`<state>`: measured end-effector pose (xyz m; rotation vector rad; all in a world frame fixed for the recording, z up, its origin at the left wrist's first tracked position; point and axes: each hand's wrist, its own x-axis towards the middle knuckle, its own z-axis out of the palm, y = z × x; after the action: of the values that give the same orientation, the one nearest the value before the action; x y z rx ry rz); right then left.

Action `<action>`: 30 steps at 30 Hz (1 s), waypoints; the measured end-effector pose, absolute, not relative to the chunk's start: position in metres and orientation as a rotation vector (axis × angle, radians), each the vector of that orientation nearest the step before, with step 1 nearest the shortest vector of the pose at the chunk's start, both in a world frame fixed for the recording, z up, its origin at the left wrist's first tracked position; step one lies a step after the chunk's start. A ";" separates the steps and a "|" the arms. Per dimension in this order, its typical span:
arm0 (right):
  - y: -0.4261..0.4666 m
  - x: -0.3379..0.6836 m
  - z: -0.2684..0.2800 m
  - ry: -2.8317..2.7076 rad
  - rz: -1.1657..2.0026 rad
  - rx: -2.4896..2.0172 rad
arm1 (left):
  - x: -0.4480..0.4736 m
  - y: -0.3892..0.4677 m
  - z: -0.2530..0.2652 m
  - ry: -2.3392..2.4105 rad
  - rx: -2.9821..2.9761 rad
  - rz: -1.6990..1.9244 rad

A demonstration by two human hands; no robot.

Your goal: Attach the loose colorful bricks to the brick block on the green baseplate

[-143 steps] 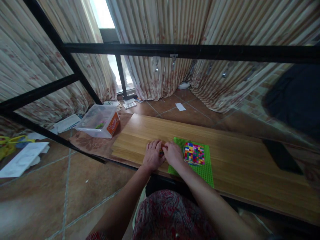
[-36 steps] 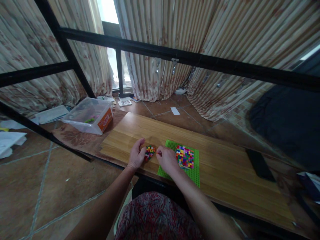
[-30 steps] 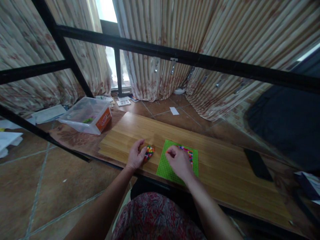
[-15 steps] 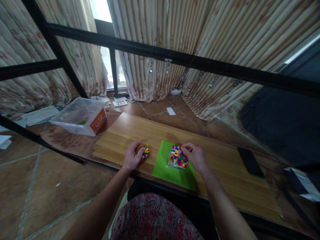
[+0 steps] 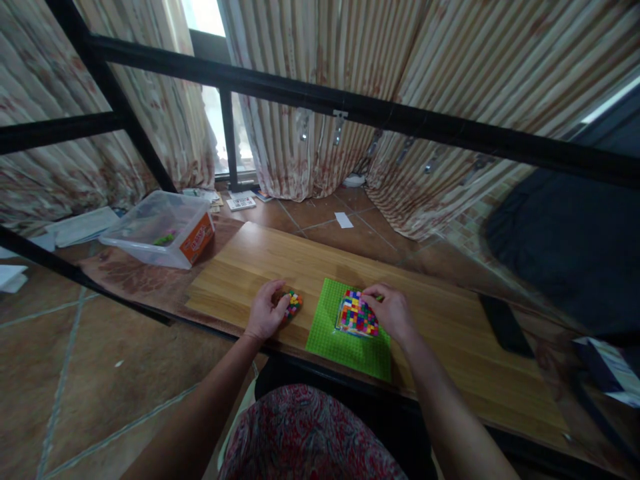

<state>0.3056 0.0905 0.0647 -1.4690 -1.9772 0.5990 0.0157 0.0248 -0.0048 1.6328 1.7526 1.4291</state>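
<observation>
Striped floral curtains (image 5: 350, 87) fill the upper frame; daylight shows through a window (image 5: 203, 15) upper left; terracotta floor tiles (image 5: 75, 373) lower left.

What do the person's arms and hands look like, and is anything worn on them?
Both forearms are bare, with no sleeves in view. The left hand and right hand wear no gloves. No ring, watch or bracelet can be seen.

Left hand (image 5: 265, 315) covers the 9 o'clock part of the small brick pile (image 5: 293, 303); piece count and shapes too small to tell. Right hand (image 5: 391, 313) hides the 3 o'clock edge of the multicoloured brick block (image 5: 357, 313); whether its fingers grip a piece cannot be told. Contents of the clear plastic box (image 5: 163, 230) blurred. Table (image 5: 475, 360) and dark flat object (image 5: 505, 327) indistinct toward 4 o'clock.
</observation>
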 end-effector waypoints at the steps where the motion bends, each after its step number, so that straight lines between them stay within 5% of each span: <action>1: 0.091 0.306 0.065 -1.976 0.615 -1.470 | 0.016 0.025 -0.005 1.751 1.637 1.428; 26: 0.099 0.310 0.068 -1.905 0.920 -1.437 | 0.019 0.024 -0.001 1.766 1.666 1.378; 30: 0.089 0.312 0.073 -1.768 0.762 -1.452 | 0.019 0.025 0.000 1.774 1.677 1.369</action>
<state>0.3120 0.0889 0.0731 -1.4521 -1.7685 0.7616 0.0193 0.0249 0.0003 1.6766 1.7741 1.3689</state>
